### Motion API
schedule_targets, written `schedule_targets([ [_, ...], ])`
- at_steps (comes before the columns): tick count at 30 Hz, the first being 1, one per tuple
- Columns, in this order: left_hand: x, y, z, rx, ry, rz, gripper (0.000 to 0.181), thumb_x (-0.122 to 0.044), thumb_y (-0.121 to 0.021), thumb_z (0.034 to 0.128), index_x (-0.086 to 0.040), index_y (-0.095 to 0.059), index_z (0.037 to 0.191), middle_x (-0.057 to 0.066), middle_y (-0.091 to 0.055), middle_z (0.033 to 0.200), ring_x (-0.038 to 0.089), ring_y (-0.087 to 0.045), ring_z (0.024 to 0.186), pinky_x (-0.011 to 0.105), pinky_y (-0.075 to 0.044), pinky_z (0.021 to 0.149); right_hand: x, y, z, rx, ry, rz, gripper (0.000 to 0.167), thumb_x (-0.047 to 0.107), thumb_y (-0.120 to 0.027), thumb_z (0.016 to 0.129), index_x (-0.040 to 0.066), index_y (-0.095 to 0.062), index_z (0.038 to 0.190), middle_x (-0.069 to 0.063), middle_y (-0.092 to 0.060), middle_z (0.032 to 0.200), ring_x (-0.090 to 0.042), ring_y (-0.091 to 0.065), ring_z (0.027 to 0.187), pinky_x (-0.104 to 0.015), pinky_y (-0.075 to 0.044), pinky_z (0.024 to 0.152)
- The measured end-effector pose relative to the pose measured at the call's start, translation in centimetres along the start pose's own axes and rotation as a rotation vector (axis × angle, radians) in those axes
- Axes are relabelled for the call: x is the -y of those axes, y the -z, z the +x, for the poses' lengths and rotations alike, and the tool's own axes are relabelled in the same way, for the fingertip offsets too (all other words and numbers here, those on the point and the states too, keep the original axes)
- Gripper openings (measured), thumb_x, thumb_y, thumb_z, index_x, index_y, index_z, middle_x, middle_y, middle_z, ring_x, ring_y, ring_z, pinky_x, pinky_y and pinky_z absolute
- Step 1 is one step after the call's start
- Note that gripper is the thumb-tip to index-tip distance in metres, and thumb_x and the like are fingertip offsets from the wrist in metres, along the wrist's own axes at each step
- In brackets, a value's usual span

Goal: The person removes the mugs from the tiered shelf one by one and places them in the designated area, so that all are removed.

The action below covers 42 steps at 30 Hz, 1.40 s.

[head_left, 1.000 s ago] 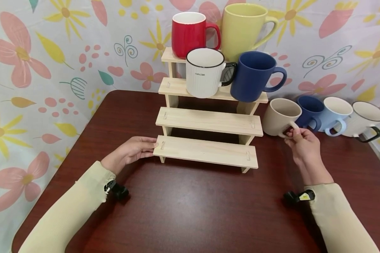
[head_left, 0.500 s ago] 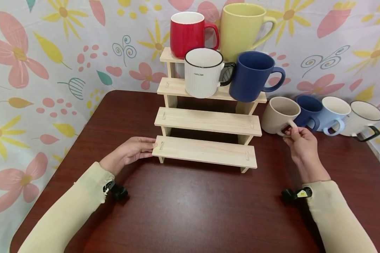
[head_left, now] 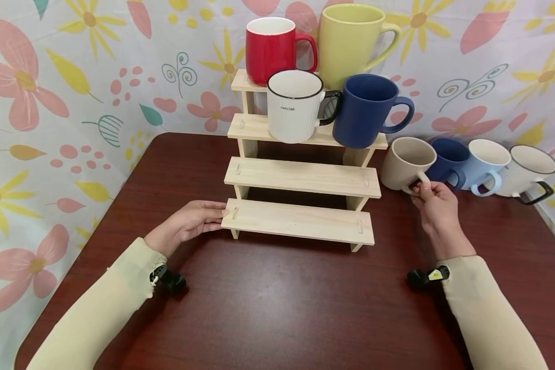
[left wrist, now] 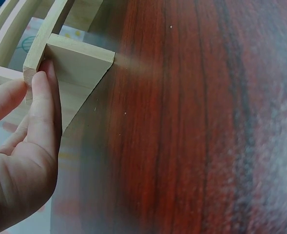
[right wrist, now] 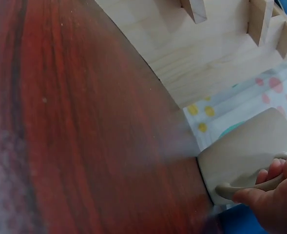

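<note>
My right hand (head_left: 438, 210) pinches the handle of a beige mug (head_left: 404, 167), which stands upright at the right side of the wooden tiered shelf (head_left: 300, 221). In the right wrist view the beige mug (right wrist: 248, 151) looks very near the table; whether its base touches is unclear. My left hand (head_left: 189, 223) holds the left end of the lowest board, thumb on top and fingers beneath. The left wrist view shows that board end (left wrist: 36, 63) between thumb and fingers.
A red mug (head_left: 270, 51) and yellow mug (head_left: 349, 49) stand on the top tier; a white mug (head_left: 293, 110) and blue mug (head_left: 365, 113) below. Right of the beige mug stand a dark blue (head_left: 448, 156), a light blue (head_left: 485, 162) and a black-rimmed white mug (head_left: 527, 172).
The beige mug has shifted slightly upward in the head view, with my right hand moving along on its handle. My left hand stays on the shelf. The whole view has drifted a little.
</note>
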<state>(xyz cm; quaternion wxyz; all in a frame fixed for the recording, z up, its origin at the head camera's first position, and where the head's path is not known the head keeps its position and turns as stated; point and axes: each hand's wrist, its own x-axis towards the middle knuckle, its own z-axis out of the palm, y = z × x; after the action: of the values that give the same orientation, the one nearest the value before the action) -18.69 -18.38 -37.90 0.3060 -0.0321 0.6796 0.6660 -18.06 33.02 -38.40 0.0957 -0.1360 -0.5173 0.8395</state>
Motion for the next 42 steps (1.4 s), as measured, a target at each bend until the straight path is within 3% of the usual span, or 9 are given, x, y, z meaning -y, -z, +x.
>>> schedule_targets([
  [20,0.1,0.2,0.2,0.005,-0.004,-0.002,0.057,-0.002,-0.050,0.1028,0.017,-0.028,0.152,-0.012,-0.072,0.084,0.001,-0.069,0.080,0.013,-0.059,0.075,0.1,-0.5,1.2,-0.025,-0.003,-0.014,0.013,0.006,-0.056,0.101,0.005,-0.057,0.088,0.000,-0.060,0.081,-0.007,-0.061,0.083,-0.016,-0.059,0.068],
  [42,0.3,0.2,0.2,0.014,-0.008,-0.014,0.057,-0.001,-0.050,0.1026,0.018,-0.028,0.152,-0.011,-0.072,0.084,0.001,-0.069,0.080,0.013,-0.059,0.076,0.2,-0.6,2.4,0.023,-0.019,0.025,0.011,0.010,-0.064,0.097,0.005,-0.059,0.090,-0.002,-0.064,0.080,-0.008,-0.066,0.083,-0.017,-0.059,0.071],
])
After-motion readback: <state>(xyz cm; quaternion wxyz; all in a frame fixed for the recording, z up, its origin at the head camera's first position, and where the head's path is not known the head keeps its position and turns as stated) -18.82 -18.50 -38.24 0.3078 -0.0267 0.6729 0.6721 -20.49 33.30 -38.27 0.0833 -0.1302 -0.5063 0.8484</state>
